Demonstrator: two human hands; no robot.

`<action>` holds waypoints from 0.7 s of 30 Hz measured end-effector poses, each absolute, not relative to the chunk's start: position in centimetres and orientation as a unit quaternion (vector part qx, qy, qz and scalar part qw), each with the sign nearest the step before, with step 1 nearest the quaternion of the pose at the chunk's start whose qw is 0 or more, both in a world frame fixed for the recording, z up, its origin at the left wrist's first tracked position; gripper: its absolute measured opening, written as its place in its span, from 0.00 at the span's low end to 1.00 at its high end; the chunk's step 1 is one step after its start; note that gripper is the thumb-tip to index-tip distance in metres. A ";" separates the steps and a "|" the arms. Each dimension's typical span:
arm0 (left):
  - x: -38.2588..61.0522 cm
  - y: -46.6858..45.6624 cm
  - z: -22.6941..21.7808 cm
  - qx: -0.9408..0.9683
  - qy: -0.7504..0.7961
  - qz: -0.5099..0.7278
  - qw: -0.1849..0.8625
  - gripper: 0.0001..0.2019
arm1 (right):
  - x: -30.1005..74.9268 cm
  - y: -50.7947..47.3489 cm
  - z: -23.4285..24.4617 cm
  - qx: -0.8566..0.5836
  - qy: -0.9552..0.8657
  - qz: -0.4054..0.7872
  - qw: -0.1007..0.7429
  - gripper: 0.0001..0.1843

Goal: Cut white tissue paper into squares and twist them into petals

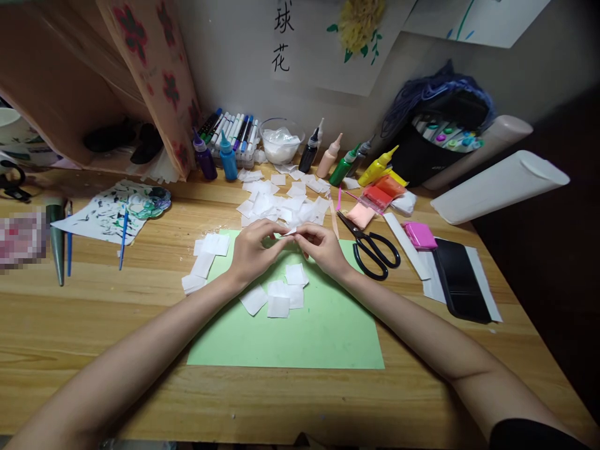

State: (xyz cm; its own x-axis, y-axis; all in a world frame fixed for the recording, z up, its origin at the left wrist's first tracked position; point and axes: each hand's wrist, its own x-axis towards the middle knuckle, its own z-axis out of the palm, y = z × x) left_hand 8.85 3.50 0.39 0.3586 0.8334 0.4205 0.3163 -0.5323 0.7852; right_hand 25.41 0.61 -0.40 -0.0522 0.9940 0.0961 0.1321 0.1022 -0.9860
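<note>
Between the fingertips of my left hand (255, 250) and my right hand (323, 249) is a small piece of white tissue paper (291, 231). Both hands pinch it above the far edge of a green sheet of paper (281, 344). Loose white paper squares (279, 299) lie on the sheet just below my hands. More squares (205, 262) overlap its left edge. Beyond my fingers spreads a pile of white paper pieces (281, 206). Black-handled scissors (375, 253) rest right of my right hand, touching the sheet's edge area.
Paint bottles (228, 159) and a glass bowl (282, 145) of white material line the back, beside a marker set (232, 131). At right are a white tube (499, 187), a black phone-like slab (462, 278) and a pink packet (419, 235). Paintbrushes (124, 240) and paint-stained paper (100, 212) lie left.
</note>
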 end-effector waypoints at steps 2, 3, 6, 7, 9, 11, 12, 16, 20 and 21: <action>8.8 3.6 0.4 0.762 0.379 0.426 0.307 0.06 | 25.5 0.6 -0.4 -0.501 -0.559 0.436 0.497 0.08; 8.8 3.7 0.4 0.757 0.385 0.426 0.312 0.06 | 25.5 0.7 -0.4 -0.506 -0.549 0.431 0.507 0.09; 8.7 3.9 0.6 0.742 0.401 0.419 0.338 0.06 | 25.6 0.9 -0.3 -0.509 -0.549 0.438 0.497 0.13; 8.7 3.9 0.7 0.738 0.402 0.416 0.346 0.06 | 25.6 1.0 -0.3 -0.506 -0.561 0.447 0.480 0.12; 8.7 4.0 0.8 0.735 0.404 0.413 0.355 0.07 | 25.6 1.1 -0.2 -0.497 -0.580 0.461 0.452 0.11; 8.8 4.0 0.7 0.734 0.410 0.407 0.358 0.08 | 25.6 1.2 -0.2 -0.494 -0.582 0.462 0.451 0.13; 8.8 4.0 0.7 0.735 0.416 0.403 0.353 0.08 | 25.6 1.2 -0.3 -0.496 -0.579 0.460 0.456 0.13; 8.9 3.7 0.5 0.760 0.446 0.405 0.245 0.07 | 25.6 1.2 -0.5 -0.514 -0.573 0.441 0.462 0.13; 9.1 3.2 0.5 0.805 0.417 0.400 0.133 0.05 | 25.5 1.1 -0.5 -0.521 -0.586 0.429 0.448 0.15; 9.1 3.1 0.5 0.814 0.411 0.392 0.123 0.05 | 25.5 1.1 -0.4 -0.520 -0.590 0.430 0.445 0.15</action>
State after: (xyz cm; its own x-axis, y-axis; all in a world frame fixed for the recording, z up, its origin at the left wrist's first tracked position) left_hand 9.09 3.12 0.49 0.3553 0.7652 0.5369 0.5729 -0.6321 0.5217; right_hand 25.54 1.11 -0.45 -0.0643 0.9949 0.0780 0.2306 0.0908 -0.9688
